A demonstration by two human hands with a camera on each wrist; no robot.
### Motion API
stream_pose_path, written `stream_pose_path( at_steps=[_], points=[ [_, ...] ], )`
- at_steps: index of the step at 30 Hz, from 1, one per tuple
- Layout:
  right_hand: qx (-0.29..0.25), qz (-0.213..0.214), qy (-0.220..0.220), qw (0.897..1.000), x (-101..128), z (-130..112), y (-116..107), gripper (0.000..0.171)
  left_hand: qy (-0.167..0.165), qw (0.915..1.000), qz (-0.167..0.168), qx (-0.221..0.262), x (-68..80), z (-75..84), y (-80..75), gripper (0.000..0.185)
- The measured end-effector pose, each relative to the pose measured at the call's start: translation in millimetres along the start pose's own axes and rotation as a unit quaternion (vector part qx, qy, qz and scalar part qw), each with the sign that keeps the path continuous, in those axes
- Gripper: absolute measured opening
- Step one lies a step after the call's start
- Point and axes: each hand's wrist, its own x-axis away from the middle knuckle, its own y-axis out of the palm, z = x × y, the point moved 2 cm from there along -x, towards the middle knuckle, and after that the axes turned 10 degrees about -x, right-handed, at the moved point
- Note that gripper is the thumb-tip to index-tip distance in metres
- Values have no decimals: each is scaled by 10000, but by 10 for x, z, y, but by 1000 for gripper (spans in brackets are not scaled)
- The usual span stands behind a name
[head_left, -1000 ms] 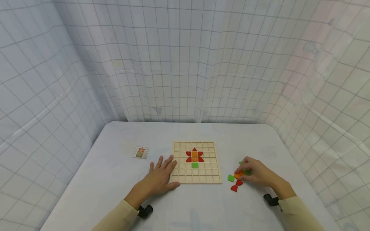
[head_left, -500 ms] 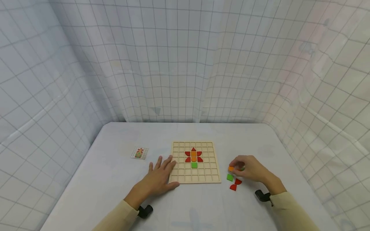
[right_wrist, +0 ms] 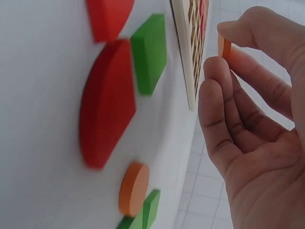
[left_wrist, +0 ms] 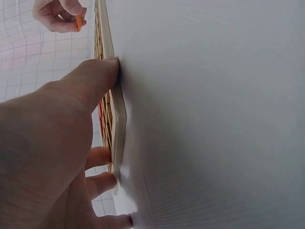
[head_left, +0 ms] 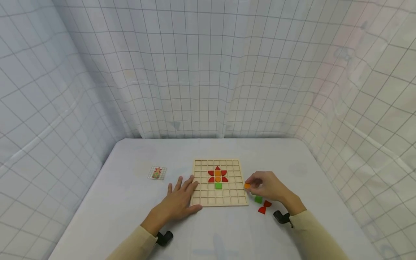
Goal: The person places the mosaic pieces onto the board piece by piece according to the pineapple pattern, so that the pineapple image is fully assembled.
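A pale wooden grid board (head_left: 234,198) lies on the table with a flower-like pattern of red, orange and green tiles set in it. On its left side rests my left hand (head_left: 177,203), fingers spread; the left wrist view has the thumb (left_wrist: 97,78) on the board's edge. Thumb and fingertips of my right hand (head_left: 269,186) pinch a small orange tile (right_wrist: 225,46) above the table, by the board's right edge. Under and near that hand lie a green square tile (head_left: 258,199) and two red quarter-round tiles (head_left: 267,203).
Left of the board lies a small card (head_left: 157,173) printed with a similar flower pattern. In the right wrist view, an orange disc (right_wrist: 134,189) and green tiles (right_wrist: 151,208) lie farther along the table. Gridded white curtains (head_left: 195,72) stand around the back and sides.
My right hand has picked up the orange tile from the loose tiles and carried it left to the board's right edge. My left hand has stayed on the board.
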Motion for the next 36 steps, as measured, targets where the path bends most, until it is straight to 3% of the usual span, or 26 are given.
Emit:
stream_pose_path(
  at_steps=[12, 20, 25, 36],
  points=[
    [-135, -214, -490, 9985, -354, -202, 283, 18, -42, 10000, 23, 14, -6, -15, -15, 98],
    [328, -518, -540, 9967, -528, -293, 435, 9, -28, 10000, 19, 34, -3, -2, -10, 97],
    [601, -595, -451, 9954, -598, -328, 493, 6, -32, 10000, 40, 19, 0, -1, -16, 97],
    [939, -586, -772, 9909, -596, -433, 506, 5, -17, 10000, 27, 4, -1, 9, -3, 97]
  ],
)
